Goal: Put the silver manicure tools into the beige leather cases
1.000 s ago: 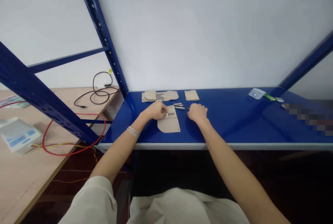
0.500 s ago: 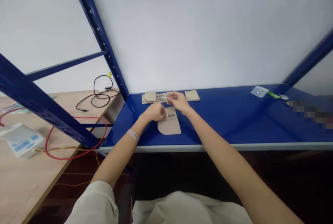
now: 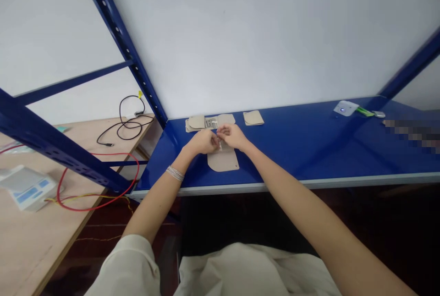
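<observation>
An opened beige folder-like piece (image 3: pixel 222 161) lies flat near the front edge of the blue tabletop, with a rounded lower corner and a small hole at its lower right. Over its upper part my left hand (image 3: pixel 206 142) is closed in a pinch, fingertips at a small whitish strip (image 3: pixel 220 146). My right hand (image 3: pixel 234 136) pinches close beside it, the fingertips of both hands almost meeting. What lies between the fingers is too small to make out. Just behind the hands is another open beige piece (image 3: pixel 226 118) with dark-and-clear small items (image 3: pixel 211 123) on it.
Stacked beige pieces (image 3: pixel 196 122) lie at the back left, and a folded one (image 3: pixel 253 117) at the back. A white device (image 3: pixel 345 108) with a green strip (image 3: pixel 364 112) is far right. Blue rack posts (image 3: pixel 120 35) stand left, beside a wooden table (image 3: pixel 30 236) with cables.
My right hand has come down and left to meet my left hand over the open beige piece, uncovering more of the piece behind. The view has shifted slightly.
</observation>
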`<state>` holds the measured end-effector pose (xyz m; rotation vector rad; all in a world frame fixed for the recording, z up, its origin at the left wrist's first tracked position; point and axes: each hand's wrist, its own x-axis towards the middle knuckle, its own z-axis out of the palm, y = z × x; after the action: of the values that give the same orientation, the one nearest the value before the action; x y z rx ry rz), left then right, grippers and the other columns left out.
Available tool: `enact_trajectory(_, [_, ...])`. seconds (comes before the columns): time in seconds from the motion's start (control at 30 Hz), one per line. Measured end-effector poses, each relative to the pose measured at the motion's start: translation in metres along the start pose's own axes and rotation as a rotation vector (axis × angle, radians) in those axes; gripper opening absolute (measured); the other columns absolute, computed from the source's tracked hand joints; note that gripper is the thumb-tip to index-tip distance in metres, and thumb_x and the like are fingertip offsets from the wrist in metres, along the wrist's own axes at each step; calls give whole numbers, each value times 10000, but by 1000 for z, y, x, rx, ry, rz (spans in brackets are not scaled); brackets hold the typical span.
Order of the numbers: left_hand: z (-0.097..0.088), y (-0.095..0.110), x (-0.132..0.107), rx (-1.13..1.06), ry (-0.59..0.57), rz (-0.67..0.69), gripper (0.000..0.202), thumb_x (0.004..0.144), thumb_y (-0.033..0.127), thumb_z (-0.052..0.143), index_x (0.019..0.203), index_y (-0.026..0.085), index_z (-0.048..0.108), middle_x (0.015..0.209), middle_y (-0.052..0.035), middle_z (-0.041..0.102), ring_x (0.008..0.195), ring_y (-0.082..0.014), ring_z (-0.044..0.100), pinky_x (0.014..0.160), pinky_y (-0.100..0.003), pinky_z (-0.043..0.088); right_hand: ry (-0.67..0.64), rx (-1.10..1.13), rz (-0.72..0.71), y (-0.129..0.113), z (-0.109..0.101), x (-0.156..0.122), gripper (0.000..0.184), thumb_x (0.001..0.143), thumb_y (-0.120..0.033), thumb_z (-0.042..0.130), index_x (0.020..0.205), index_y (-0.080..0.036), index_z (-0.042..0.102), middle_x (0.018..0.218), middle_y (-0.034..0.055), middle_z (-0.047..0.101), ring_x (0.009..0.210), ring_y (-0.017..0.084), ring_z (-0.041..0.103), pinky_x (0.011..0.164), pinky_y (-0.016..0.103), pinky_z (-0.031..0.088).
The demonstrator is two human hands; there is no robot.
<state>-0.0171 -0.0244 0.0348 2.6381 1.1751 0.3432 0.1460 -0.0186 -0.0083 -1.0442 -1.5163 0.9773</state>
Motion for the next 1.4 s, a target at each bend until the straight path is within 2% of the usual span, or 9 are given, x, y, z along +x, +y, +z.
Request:
enact_trajectory(0.3, [1, -2, 1, -4, -2, 5, 170, 702, 238, 666, 776, 137, 780, 758, -83, 757, 675, -203, 668, 674, -275, 493, -6, -40, -16, 6, -1, 1, 67, 717, -132, 641, 752, -175, 604, 669, 10, 679, 607, 155, 658, 621, 278, 527])
enact_trajectory(0.63, [1, -2, 2, -13, 1, 16, 161, 691, 207, 660, 763, 129, 780, 748, -80, 752, 639, -185, 643, 634, -263, 472, 18, -97, -41, 7, -1, 2, 59, 728, -127, 624, 748, -178, 604, 647, 4, 660, 607, 154, 650, 618, 274, 521])
enact_trajectory(0.8, [1, -3, 2, -26, -3, 20, 150, 681, 234, 684, 737, 128, 773, 729, -77, 747, 628, -183, 638, 629, -266, 467, -12, -124, -63, 9, -2, 2, 44, 738, -156, 633, 764, -183, 611, 660, 5, 674, 643, 160, 660, 640, 279, 525])
enact_trajectory(1.07, [3, -8, 3, -56, -20, 13, 156, 688, 228, 681, 758, 125, 774, 749, -73, 750, 637, -174, 638, 622, -254, 457, -53, -180, -68, 5, -4, -1, 58, 728, -129, 618, 759, -177, 610, 648, 4, 666, 635, 162, 652, 627, 271, 505])
enact_trajectory(1.4, [3, -10, 4, -68, -34, 5, 191, 691, 259, 704, 793, 113, 775, 752, -68, 746, 624, -160, 617, 628, -246, 454, -29, -185, -39, 1, -4, -3, 73, 702, -104, 639, 724, -170, 617, 629, -1, 658, 607, 148, 631, 591, 248, 472])
